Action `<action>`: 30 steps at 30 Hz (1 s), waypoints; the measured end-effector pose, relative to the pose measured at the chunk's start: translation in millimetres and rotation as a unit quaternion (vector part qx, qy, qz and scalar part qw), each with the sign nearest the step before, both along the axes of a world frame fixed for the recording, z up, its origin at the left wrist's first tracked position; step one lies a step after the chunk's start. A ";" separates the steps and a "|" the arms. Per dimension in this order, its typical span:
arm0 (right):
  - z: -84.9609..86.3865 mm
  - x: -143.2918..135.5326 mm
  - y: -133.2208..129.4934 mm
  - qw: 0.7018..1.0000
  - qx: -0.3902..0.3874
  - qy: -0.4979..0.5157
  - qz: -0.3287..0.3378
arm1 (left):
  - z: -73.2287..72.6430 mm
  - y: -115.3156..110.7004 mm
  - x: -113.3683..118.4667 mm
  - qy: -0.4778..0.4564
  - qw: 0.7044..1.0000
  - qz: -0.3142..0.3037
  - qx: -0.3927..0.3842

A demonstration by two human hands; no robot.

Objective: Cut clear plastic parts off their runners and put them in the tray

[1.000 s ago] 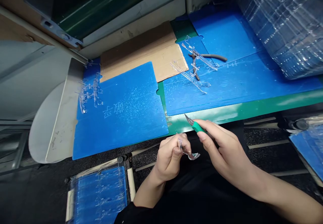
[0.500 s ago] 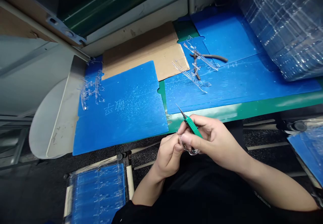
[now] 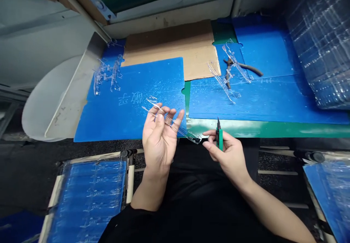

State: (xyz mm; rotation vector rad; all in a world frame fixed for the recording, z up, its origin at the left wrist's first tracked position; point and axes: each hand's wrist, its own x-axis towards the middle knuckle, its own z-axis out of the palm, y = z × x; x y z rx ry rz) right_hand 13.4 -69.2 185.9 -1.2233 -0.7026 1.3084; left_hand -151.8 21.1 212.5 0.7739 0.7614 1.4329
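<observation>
While a clear plastic piece [image 3: 194,138] is held above the near edge of the bench [image 3: 273,129], a knife [image 3: 220,140] is kept in the other of the two hands. By the left hand [image 3: 161,144], palm up and fingers loosely spread, the piece is pinned under the thumb. By the right hand [image 3: 232,159], fingers curled, the green handle is gripped with the blade pointed up; the thumb and forefinger are brought near the piece's end, though contact cannot be made out. More clear parts are laid out on the blue sheets, a left group [image 3: 114,76] and a right group [image 3: 222,84] (the latter partly over the pliers [image 3: 253,69]). Which parts are finished and which are left cannot be told; only one piece is seen in hand, and no cut is visible.
</observation>
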 end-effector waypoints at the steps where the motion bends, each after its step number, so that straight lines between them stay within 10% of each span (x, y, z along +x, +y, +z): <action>1: -2.5 -4.5 -1.8 1.000 -0.005 0.015 -0.002 | -0.8 0.3 -0.5 -0.001 1.000 0.003 -0.004; 12: -4.1 -19.0 -4.5 0.994 -0.067 0.087 -0.011 | -5.2 -1.3 2.0 0.039 0.999 0.003 -0.004; 20: -1.3 -29.4 -16.4 0.973 -0.026 -0.230 0.004 | 3.9 -24.9 -31.5 0.190 0.973 0.102 0.082; 26: -4.1 -65.6 -2.1 0.941 0.014 -0.309 0.141 | 11.3 -62.9 -104.8 0.260 0.953 0.153 0.030; 30: -6.3 -82.8 -1.3 0.932 0.047 -0.276 0.229 | 21.8 -125.9 -220.5 0.423 0.813 0.400 -0.024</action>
